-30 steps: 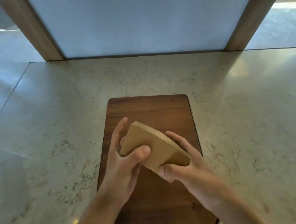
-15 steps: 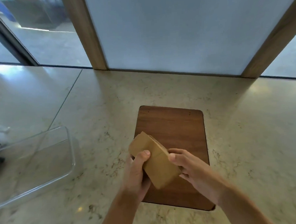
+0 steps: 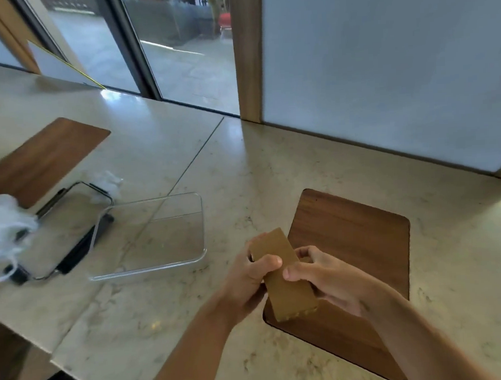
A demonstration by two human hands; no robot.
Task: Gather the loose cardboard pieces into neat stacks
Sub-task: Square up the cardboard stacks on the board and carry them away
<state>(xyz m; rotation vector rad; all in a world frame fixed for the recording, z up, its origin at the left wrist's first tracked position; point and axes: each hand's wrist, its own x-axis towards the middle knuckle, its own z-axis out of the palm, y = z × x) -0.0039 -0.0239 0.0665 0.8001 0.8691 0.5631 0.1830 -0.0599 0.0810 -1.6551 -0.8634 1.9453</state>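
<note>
l hand – grips cardboard stack | r hand – grips same stack, above board

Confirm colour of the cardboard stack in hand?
Plain tan-brown, no print; cardboard stack shows best in the head view.

Clear tray left of board, on counter.

No text, label, brand, number or sign can be read on anything here.
</note>
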